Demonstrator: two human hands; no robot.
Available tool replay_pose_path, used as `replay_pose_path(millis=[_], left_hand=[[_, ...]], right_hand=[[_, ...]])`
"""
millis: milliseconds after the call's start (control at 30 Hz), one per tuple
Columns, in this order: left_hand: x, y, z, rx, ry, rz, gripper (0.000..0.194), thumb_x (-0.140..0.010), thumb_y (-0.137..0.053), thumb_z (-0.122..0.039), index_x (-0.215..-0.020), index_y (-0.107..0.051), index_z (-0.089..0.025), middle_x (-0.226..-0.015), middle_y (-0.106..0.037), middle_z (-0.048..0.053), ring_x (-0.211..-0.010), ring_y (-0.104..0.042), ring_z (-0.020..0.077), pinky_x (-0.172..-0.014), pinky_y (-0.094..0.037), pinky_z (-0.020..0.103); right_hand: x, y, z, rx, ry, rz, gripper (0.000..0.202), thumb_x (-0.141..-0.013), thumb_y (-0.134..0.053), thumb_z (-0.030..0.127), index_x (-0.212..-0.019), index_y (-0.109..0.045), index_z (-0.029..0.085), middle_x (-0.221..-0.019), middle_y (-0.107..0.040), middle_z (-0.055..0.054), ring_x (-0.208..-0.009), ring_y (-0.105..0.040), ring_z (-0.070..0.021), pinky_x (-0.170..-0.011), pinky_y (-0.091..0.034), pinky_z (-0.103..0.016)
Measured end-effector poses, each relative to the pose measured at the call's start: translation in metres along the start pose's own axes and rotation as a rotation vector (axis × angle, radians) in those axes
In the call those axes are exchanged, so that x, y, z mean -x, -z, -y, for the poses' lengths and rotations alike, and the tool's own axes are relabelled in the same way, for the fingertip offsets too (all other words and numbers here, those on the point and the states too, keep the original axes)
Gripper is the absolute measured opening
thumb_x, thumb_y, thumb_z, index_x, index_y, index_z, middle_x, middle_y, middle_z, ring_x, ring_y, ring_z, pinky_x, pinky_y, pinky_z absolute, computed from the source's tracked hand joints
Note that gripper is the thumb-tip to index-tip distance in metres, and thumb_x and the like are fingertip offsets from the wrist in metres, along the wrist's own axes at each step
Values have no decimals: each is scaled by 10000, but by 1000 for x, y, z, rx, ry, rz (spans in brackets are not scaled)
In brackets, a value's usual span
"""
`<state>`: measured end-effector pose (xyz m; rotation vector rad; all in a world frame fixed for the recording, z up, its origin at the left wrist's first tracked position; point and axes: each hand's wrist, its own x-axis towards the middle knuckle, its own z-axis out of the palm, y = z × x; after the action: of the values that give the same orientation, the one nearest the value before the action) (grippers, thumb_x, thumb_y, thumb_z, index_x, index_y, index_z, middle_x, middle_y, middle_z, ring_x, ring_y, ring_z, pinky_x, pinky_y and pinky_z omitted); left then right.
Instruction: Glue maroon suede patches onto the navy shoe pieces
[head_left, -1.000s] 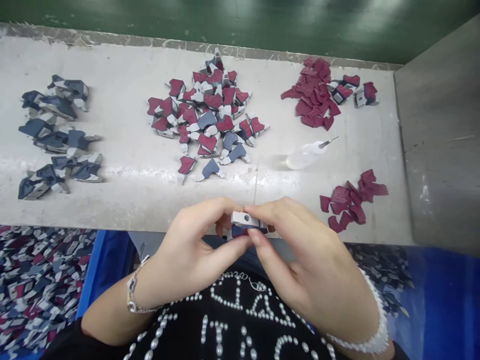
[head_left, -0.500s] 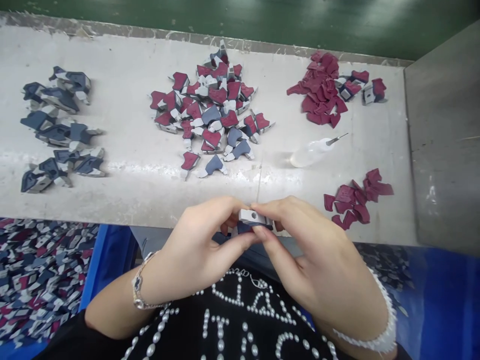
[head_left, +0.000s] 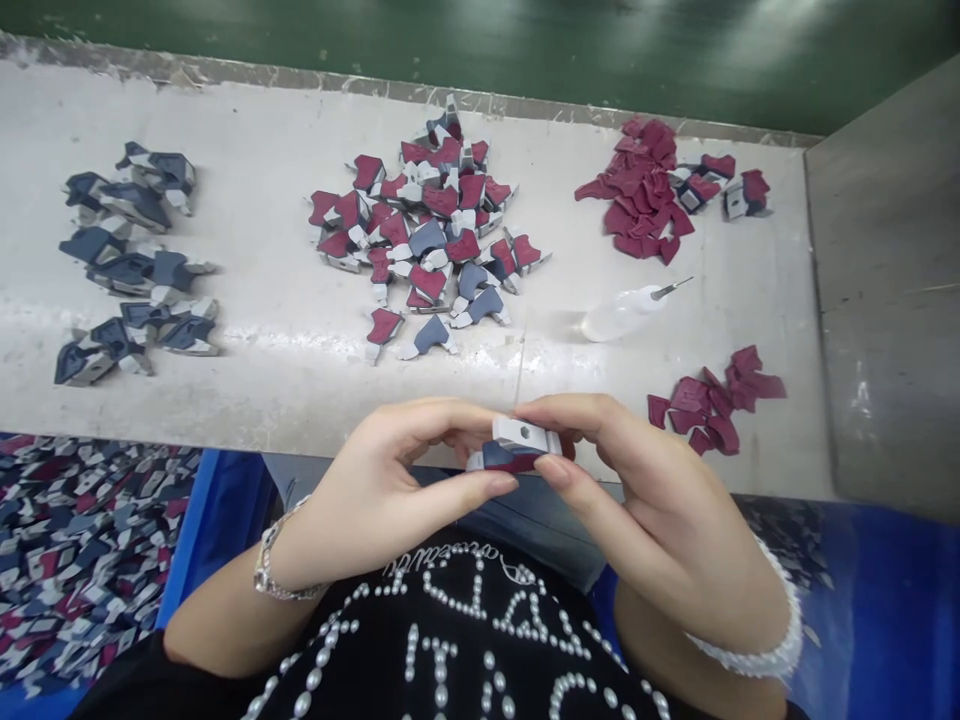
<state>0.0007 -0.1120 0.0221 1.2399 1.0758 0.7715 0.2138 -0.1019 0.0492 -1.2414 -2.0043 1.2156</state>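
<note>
A small moulded plastic part (head_left: 521, 437), white with a round hole, blue-grey and dark red in layers below, is held over the table's front edge. My right hand (head_left: 637, 500) pinches its right end between thumb and fingers. At the left end, my left hand (head_left: 405, 490) curls its fingers round the far side, the tips partly hidden, while its thumb lies just below the part. Nearest on the table are a white-and-red part (head_left: 384, 326) and a white-and-blue part (head_left: 431, 335), at the front of a heap of similar parts (head_left: 439, 200).
Blue-and-white parts (head_left: 135, 265) lie at the left. Dark red pieces form a back heap (head_left: 645, 190) and a front heap (head_left: 694, 395) at the right, with a needle-tipped bottle (head_left: 621, 313) between them. A blue bin (head_left: 196, 540) full of parts stands below left. A metal wall (head_left: 892, 300) bounds the right.
The held part has turned and now shows its dark red layer underneath. My left thumb has come away from it. The view has shifted slightly.
</note>
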Motion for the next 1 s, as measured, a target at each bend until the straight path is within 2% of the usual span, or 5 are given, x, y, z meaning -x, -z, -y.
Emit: replay_pose_path(millis=[300,567,800,900,1000], left_hand=[[-7,2,15,480,268,135,166,-797,-823,-182,-943,-750,-212,-899,-780,23,-826,-742,147,-786,-608,238],[-16,5,28,716,417,281,197,-858,-758,-374,-915,-781,-187,-809,-776,86,-736,-750,182,-677,-607,252],[-18,4,24,725,402,271,142,-845,-780,-284,-948,-787,-186,-843,-768,61,-774,-739,142,-721,-595,199],[-12,1,19,562,319,199,85,-877,-751,-222,-958,-765,-200,-862,-771,32,-822,-733,115,-796,-582,187],[-11,4,14,332,236,100,162,-886,-743,-273,-1030,-739,-198,-941,-787,55,-879,-757,170,-845,-621,282]], right_hand=[[-8,-3,-1,-160,11,90,216,-976,-565,138,-1179,-612,196,-988,-709,-10,-840,-646,-124,-740,-517,-238],[-13,-8,-7,-448,-248,70,186,-1028,-545,300,-1203,-504,250,-729,-647,43,-670,-634,-147,-601,-487,-275],[-15,-12,-8,-479,-280,76,69,-1020,-549,286,-1074,-535,245,-787,-717,21,-673,-653,-139,-608,-478,-273],[-16,-13,-8,-351,-255,75,95,-985,-563,213,-1066,-531,250,-742,-688,36,-638,-627,-133,-566,-441,-257],[-16,-10,-7,-229,-226,50,201,-963,-575,210,-1149,-521,262,-738,-641,44,-637,-606,-141,-578,-460,-267]])
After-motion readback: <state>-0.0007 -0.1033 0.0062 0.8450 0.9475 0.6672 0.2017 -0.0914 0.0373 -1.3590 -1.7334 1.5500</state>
